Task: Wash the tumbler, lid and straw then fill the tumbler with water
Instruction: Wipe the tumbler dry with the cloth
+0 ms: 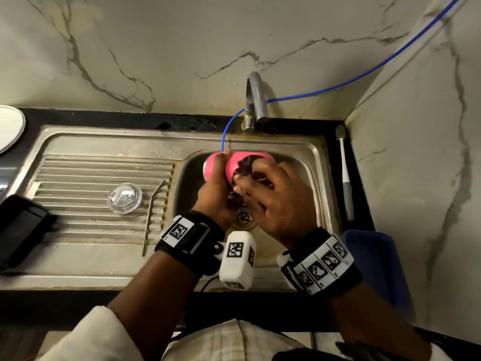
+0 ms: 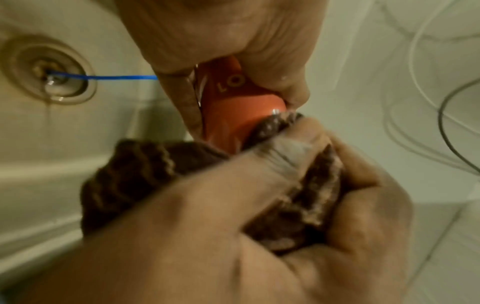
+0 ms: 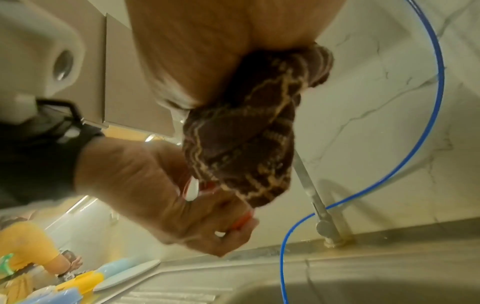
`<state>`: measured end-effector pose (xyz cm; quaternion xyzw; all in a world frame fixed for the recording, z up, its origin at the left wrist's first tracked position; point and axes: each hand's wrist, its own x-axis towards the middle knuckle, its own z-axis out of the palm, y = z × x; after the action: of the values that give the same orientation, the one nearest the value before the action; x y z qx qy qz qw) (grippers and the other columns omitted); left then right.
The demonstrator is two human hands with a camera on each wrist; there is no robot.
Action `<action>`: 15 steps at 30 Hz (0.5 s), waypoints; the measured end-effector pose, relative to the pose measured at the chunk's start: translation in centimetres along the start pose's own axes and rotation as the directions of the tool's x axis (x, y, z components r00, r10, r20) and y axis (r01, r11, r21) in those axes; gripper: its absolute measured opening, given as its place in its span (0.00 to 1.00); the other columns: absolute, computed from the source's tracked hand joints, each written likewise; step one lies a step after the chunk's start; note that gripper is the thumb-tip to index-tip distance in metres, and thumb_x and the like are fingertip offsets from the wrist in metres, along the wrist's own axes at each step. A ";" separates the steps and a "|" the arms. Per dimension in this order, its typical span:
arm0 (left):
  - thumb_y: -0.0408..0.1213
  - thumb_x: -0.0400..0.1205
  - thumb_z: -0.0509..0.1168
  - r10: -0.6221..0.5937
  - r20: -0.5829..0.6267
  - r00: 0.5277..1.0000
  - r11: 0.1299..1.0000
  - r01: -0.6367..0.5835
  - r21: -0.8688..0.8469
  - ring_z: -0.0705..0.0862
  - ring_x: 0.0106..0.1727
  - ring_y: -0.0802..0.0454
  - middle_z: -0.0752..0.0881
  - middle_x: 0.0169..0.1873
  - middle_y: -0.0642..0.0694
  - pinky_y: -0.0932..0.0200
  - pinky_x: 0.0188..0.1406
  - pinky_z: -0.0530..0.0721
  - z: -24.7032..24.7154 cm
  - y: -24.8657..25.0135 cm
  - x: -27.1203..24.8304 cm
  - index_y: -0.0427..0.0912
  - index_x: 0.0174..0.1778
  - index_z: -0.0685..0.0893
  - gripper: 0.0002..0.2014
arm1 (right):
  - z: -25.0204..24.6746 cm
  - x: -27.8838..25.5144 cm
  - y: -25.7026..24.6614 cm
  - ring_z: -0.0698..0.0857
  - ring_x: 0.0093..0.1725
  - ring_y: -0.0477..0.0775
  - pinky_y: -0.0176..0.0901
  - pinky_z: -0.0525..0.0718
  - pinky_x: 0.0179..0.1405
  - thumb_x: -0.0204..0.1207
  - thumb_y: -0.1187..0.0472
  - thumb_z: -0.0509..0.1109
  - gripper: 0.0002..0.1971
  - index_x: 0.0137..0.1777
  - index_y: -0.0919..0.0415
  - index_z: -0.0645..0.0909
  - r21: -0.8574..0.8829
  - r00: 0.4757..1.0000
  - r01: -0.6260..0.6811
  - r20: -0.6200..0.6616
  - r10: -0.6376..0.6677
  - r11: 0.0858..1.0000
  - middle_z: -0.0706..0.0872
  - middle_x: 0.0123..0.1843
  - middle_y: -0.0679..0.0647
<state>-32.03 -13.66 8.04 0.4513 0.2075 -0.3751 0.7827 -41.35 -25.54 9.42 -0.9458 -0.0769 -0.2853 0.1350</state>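
tumbler (image 2: 226, 98) lettering: pale letters "LO" on the coloured wall, left wrist view; the rest of the word is covered by the hand (image 2: 233, 41) gripping it.
left wrist band (image 1: 191, 237) markings: square black-and-white coded tag on a white patch; a small mark at the patch corner, too small to read.
white block (image 1: 238, 259) beside the left wrist: coded tags on its faces, no letters legible.
right wrist band (image 1: 322, 265) markings: row of coded tags on a white strip; tiny characters along the edge, unreadable.
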 end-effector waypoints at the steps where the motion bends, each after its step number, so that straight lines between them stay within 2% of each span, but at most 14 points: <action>1: 0.66 0.82 0.66 -0.042 0.056 0.998 0.999 0.043 -0.017 0.93 0.48 0.43 0.91 0.54 0.36 0.48 0.45 0.94 0.4 0.1 -0.2 0.37 0.62 0.89 0.33 | 0.3 -0.5 0.1 0.81 0.48 0.63 0.51 0.82 0.35 0.81 0.56 0.76 0.13 0.64 0.53 0.91 -0.020 0.999 0.026 -0.027 -0.027 0.999 0.87 0.63 0.57; 2: 0.67 0.83 0.63 -0.076 0.090 0.993 0.996 0.080 -0.037 0.92 0.47 0.42 0.91 0.52 0.35 0.48 0.46 0.93 0.6 0.2 -0.2 0.35 0.60 0.90 0.34 | 0.7 -1.0 0.4 0.81 0.48 0.64 0.52 0.82 0.34 0.81 0.57 0.77 0.13 0.64 0.53 0.91 -0.033 0.998 0.036 -0.056 -0.038 0.999 0.88 0.62 0.58; 4: 0.67 0.82 0.63 -0.092 0.099 0.991 0.992 0.099 -0.072 0.92 0.45 0.41 0.91 0.50 0.34 0.50 0.44 0.93 1.1 0.4 -0.3 0.33 0.64 0.89 0.37 | 1.3 -1.6 1.0 0.83 0.50 0.66 0.54 0.84 0.36 0.83 0.57 0.76 0.13 0.67 0.51 0.88 0.000 0.991 0.010 -0.131 -0.010 1.000 0.86 0.63 0.58; 7: 0.69 0.81 0.60 -0.119 0.140 0.983 0.989 0.131 -0.073 0.90 0.51 0.40 0.87 0.59 0.35 0.51 0.46 0.91 1.8 0.2 -0.8 0.37 0.75 0.84 0.41 | 1.8 -1.1 1.2 0.85 0.57 0.67 0.56 0.86 0.53 0.89 0.55 0.67 0.12 0.69 0.55 0.81 0.234 0.959 -0.079 -0.246 0.138 0.969 0.84 0.64 0.64; 9: 0.70 0.83 0.58 -0.106 0.148 0.983 0.988 0.121 -0.099 0.88 0.54 0.40 0.85 0.62 0.36 0.50 0.48 0.90 2.1 0.2 -0.7 0.40 0.77 0.83 0.40 | 1.6 -0.2 1.2 0.85 0.62 0.61 0.52 0.84 0.62 0.89 0.56 0.62 0.13 0.68 0.60 0.79 0.399 0.919 -0.136 -0.291 0.266 0.907 0.83 0.63 0.66; 13: 0.66 0.87 0.54 -0.046 0.250 0.967 0.992 0.073 -0.102 0.91 0.53 0.41 0.89 0.59 0.37 0.49 0.48 0.93 1.7 0.9 -0.3 0.41 0.68 0.85 0.33 | 0.6 1.5 1.6 0.85 0.63 0.47 0.42 0.80 0.65 0.89 0.66 0.59 0.12 0.66 0.67 0.81 0.585 0.909 -0.207 -0.180 0.375 0.784 0.85 0.61 0.53; 15: 0.60 0.85 0.58 -0.029 0.287 0.957 0.999 0.040 -0.034 0.91 0.54 0.41 0.88 0.60 0.36 0.47 0.52 0.93 1.2 1.0 -0.1 0.42 0.70 0.82 0.28 | 0.1 2.0 2.5 0.86 0.63 0.46 0.44 0.81 0.65 0.92 0.66 0.57 0.13 0.63 0.68 0.83 0.634 0.919 -0.258 -0.071 0.387 0.729 0.88 0.61 0.50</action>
<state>-31.30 -14.31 9.25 0.3730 0.1071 -0.4458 0.8066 -39.11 -27.75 9.97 -0.8156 0.0150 -0.3092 0.4888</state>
